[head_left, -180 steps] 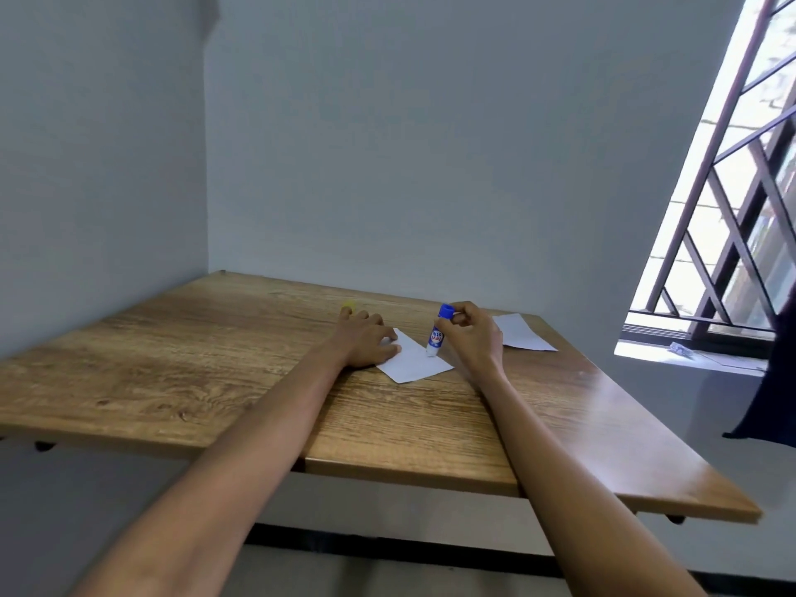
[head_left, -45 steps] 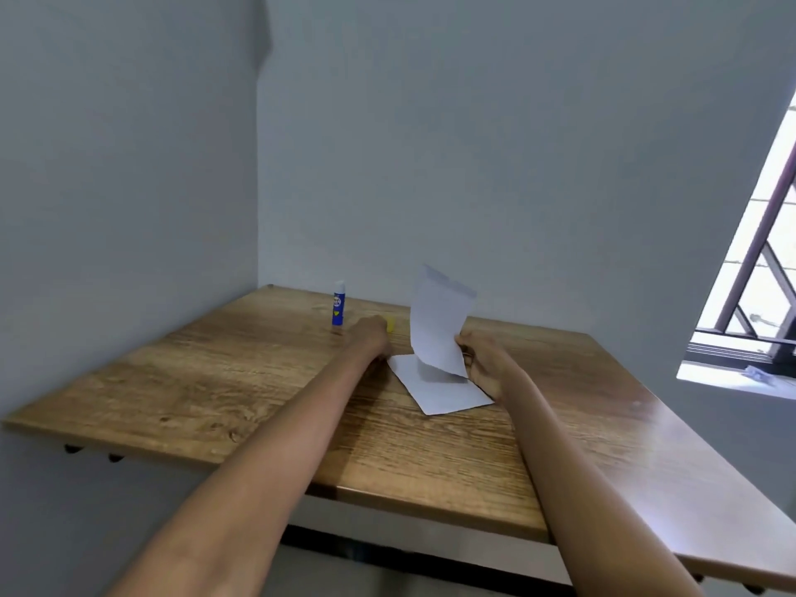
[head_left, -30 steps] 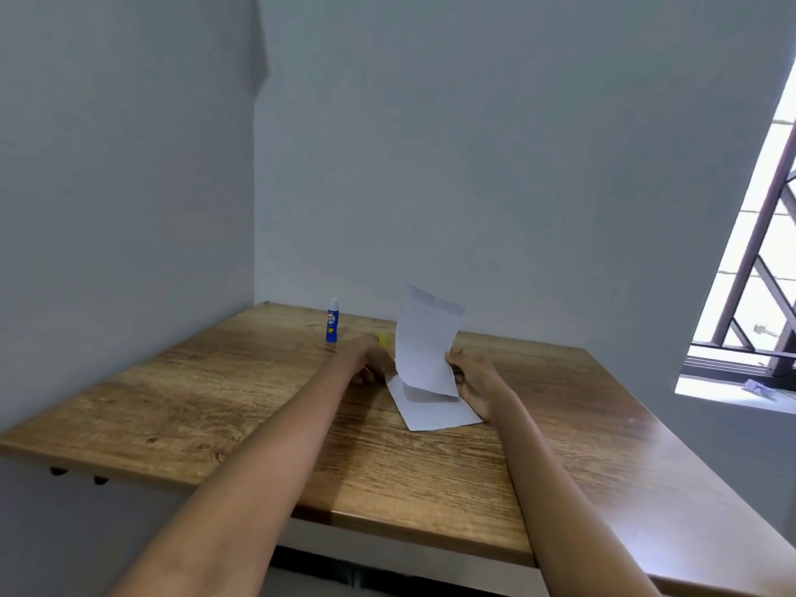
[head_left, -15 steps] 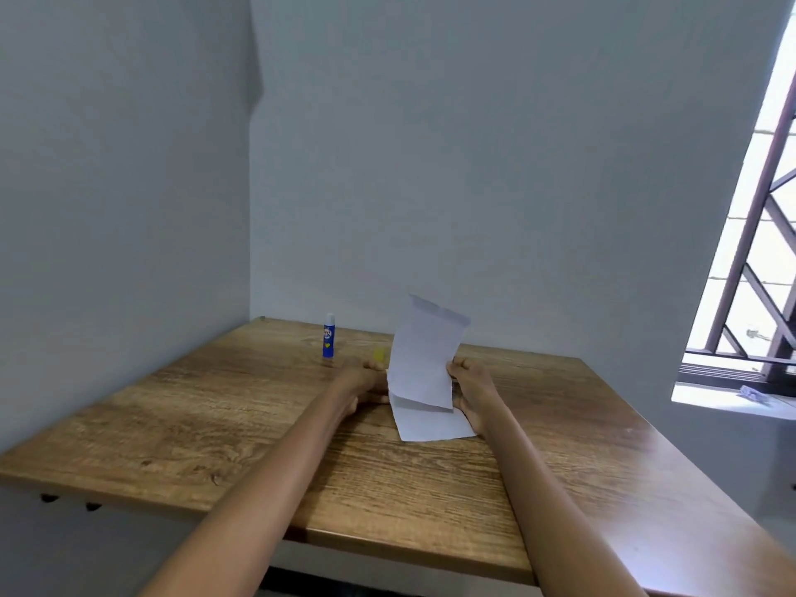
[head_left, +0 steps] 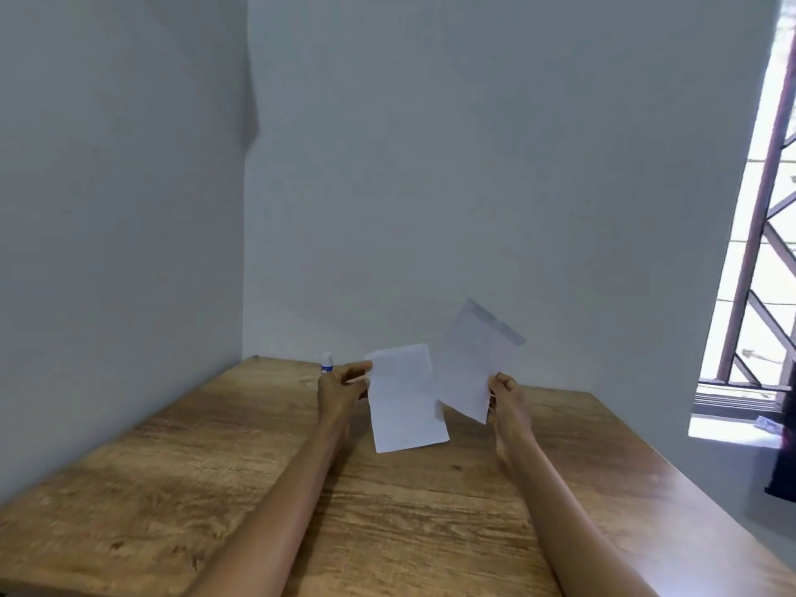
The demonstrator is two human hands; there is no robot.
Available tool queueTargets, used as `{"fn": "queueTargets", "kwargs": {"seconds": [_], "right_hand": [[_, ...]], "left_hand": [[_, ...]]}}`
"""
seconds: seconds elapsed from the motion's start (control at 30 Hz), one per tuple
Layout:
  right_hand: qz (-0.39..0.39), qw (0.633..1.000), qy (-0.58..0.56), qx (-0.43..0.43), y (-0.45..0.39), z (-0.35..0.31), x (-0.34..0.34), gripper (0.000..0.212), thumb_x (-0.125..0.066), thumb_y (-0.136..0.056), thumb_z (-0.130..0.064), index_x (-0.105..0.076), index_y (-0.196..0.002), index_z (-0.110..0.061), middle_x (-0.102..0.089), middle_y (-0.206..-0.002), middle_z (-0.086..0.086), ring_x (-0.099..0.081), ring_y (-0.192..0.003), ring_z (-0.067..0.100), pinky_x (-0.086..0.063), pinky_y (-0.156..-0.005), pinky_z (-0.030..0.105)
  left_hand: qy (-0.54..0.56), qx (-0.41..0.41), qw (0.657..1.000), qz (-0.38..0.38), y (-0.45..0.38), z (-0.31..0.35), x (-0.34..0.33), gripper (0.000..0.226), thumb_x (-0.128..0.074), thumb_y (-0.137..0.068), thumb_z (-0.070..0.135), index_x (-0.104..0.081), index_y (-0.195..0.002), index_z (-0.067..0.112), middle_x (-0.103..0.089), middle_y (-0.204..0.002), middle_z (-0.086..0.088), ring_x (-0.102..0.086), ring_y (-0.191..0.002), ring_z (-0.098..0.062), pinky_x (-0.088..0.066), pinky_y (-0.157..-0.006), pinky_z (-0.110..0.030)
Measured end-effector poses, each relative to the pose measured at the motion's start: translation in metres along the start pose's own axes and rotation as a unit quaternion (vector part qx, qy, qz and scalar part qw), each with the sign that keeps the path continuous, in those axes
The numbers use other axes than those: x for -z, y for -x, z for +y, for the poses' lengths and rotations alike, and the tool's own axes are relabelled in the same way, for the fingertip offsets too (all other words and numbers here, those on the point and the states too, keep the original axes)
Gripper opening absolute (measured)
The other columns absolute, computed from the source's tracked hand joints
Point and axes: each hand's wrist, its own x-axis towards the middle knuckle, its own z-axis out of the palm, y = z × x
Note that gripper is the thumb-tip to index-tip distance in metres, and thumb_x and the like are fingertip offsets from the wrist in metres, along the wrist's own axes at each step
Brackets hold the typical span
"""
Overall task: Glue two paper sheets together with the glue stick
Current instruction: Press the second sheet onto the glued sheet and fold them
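Note:
Both white paper sheets are lifted off the wooden table (head_left: pixel 181 489). My left hand (head_left: pixel 342 387) pinches the top left edge of one sheet (head_left: pixel 405 402), which hangs down in front of me. My right hand (head_left: pixel 506 396) pinches the lower right edge of the other sheet (head_left: pixel 474 364), held higher and tilted to the right. The two sheets sit side by side, nearly touching at their inner edges. The blue and white glue stick (head_left: pixel 327 363) stands upright at the back of the table, partly hidden behind my left hand.
Grey walls close the table's back and left sides, meeting in a corner at the back left. A barred window (head_left: pixel 762 234) with a sill is at the right. Something dark hangs at the right edge (head_left: pixel 782 471).
My left hand has picked the lower sheet up off the table. My right hand has carried its sheet to the right and up, so the two sheets are now apart in the air.

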Motion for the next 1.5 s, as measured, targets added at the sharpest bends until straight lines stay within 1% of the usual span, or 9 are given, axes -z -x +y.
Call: {"fn": "queueTargets", "kwargs": {"seconds": [0.13,0.47,0.67,0.8,0.93,1.07,1.27,1.4,1.5], "right_hand": [[-0.01,0.999,0.05,0.001,-0.015,0.008,-0.012,0.018,-0.046,-0.096,-0.014,-0.06,-0.084,-0.014,-0.062,-0.091,0.01,-0.055,-0.08,0.024,-0.043,-0.069,0.037],[-0.126,0.974,0.154,0.109,-0.011,-0.002,-0.039,0.028,-0.045,-0.095,-0.015,-0.066,-0.083,-0.029,-0.068,-0.083,-0.011,-0.062,-0.065,-0.004,-0.045,-0.054,0.012],[-0.253,0.898,0.335,0.129,-0.002,-0.011,-0.028,0.04,-0.038,-0.093,-0.011,-0.065,-0.075,-0.034,-0.067,-0.081,-0.014,-0.061,-0.075,0.007,-0.043,-0.069,0.026],[-0.298,0.844,0.426,0.134,-0.002,-0.012,-0.029,0.035,-0.038,-0.094,-0.015,-0.068,-0.087,-0.031,-0.065,-0.091,-0.014,-0.062,-0.088,0.013,-0.047,-0.081,0.032],[-0.281,0.802,0.484,0.209,-0.007,-0.004,-0.027,0.021,-0.043,-0.094,-0.027,-0.061,-0.102,-0.034,-0.055,-0.07,-0.017,-0.052,-0.066,0.005,-0.038,-0.061,0.025],[-0.248,0.838,0.418,0.247,-0.009,-0.005,-0.027,0.008,-0.054,-0.092,-0.034,-0.059,-0.098,-0.032,-0.055,-0.07,-0.012,-0.052,-0.066,0.004,-0.039,-0.06,0.023],[-0.188,0.97,0.14,0.073,-0.007,-0.016,-0.025,0.024,-0.057,-0.091,-0.039,-0.057,-0.105,-0.019,-0.064,-0.082,0.002,-0.059,-0.052,0.007,-0.049,-0.046,0.021],[-0.244,0.967,0.067,-0.003,-0.006,-0.011,-0.026,0.033,-0.067,-0.086,-0.026,-0.056,-0.114,-0.013,-0.068,-0.093,0.01,-0.068,-0.064,0.014,-0.056,-0.057,0.024],[-0.282,0.958,0.037,-0.019,-0.003,-0.005,-0.027,0.032,-0.07,-0.084,-0.019,-0.061,-0.112,-0.008,-0.07,-0.088,0.01,-0.07,-0.074,0.015,-0.057,-0.065,0.023]], "left_hand": [[0.01,0.002,0.999,-0.034,-0.015,-0.007,-0.002,0.029,-0.054,-0.085,-0.009,-0.064,-0.111,0.0,-0.065,-0.089,0.007,-0.067,-0.083,-0.016,-0.056,-0.071,-0.023],[0.074,0.035,0.993,-0.082,-0.025,-0.01,-0.007,0.024,-0.051,-0.089,0.017,-0.073,-0.078,0.02,-0.073,-0.087,-0.007,-0.069,-0.071,-0.015,-0.053,-0.062,-0.024],[0.05,0.108,0.986,-0.117,-0.024,-0.002,0.006,0.074,-0.024,-0.094,0.059,-0.072,-0.078,0.006,-0.066,-0.058,-0.005,-0.053,-0.055,-0.016,-0.046,-0.056,-0.026],[-0.007,0.095,0.976,-0.195,-0.018,0.004,0.013,0.086,-0.033,-0.079,0.076,-0.072,-0.095,0.001,-0.067,-0.07,-0.008,-0.058,-0.061,-0.018,-0.048,-0.057,-0.024],[-0.144,0.036,0.959,-0.24,-0.01,0.011,0.006,0.067,-0.053,-0.069,0.073,-0.076,-0.089,0.013,-0.071,-0.087,-0.002,-0.064,-0.076,-0.015,-0.049,-0.068,-0.026],[-0.121,-0.002,0.964,-0.237,-0.004,0.006,0.001,0.015,-0.069,-0.082,0.02,-0.074,-0.076,0.007,-0.072,-0.064,0.003,-0.068,-0.06,-0.008,-0.047,-0.052,-0.014],[0.026,0.008,0.999,-0.043,-0.01,0.01,0.002,0.004,-0.071,-0.081,0.013,-0.07,-0.078,0.01,-0.073,-0.07,0.0,-0.069,-0.058,-0.01,-0.051,-0.046,-0.018],[0.043,0.011,0.999,0.022,-0.016,0.008,0.006,0.023,-0.071,-0.081,0.016,-0.069,-0.1,0.003,-0.07,-0.1,-0.012,-0.066,-0.087,-0.024,-0.055,-0.076,-0.033],[0.065,-0.001,0.997,0.046,-0.017,0.005,0.005,0.025,-0.071,-0.081,0.016,-0.069,-0.102,0.001,-0.069,-0.105,-0.014,-0.064,-0.092,-0.025,-0.054,-0.078,-0.033]]}}
